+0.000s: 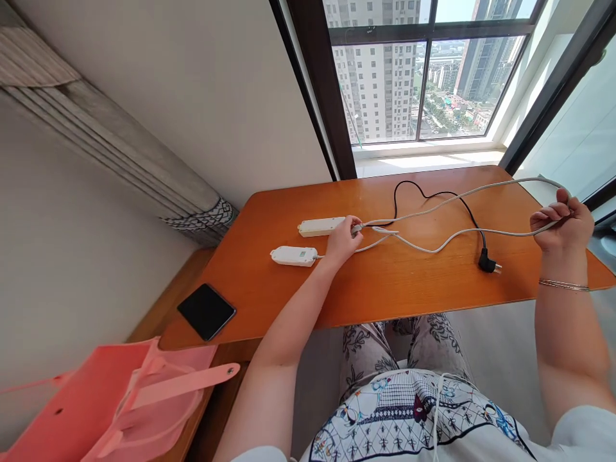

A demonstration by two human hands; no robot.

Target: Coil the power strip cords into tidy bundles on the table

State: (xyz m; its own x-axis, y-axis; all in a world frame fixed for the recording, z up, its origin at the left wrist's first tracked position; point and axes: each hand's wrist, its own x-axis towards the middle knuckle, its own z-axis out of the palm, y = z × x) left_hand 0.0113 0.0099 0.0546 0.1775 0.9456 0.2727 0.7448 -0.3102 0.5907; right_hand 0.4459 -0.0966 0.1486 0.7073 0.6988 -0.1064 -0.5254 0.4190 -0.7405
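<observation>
My left hand (342, 240) is closed around the end of a white power cord (450, 246), where a pale plug-like piece shows at the fingertips. Off to the right, my right hand (564, 221) grips the far bend of the same cord, raised over the table's right side. Between both hands the cord runs in two long strands, with a crossing fold near the left hand. A white power strip (293, 256) lies left of my left wrist, its cord passing under the hand. Just behind it is a cream power strip (320, 226), partly covered by my fingers.
A black cord curves across the orange wooden table (409, 289), ending in a black plug (488, 262). A black phone (206, 311) lies near the left front edge. Beside the table sits a pink bag (110, 398). The window (423, 83) stands behind, a curtain (120, 141) left.
</observation>
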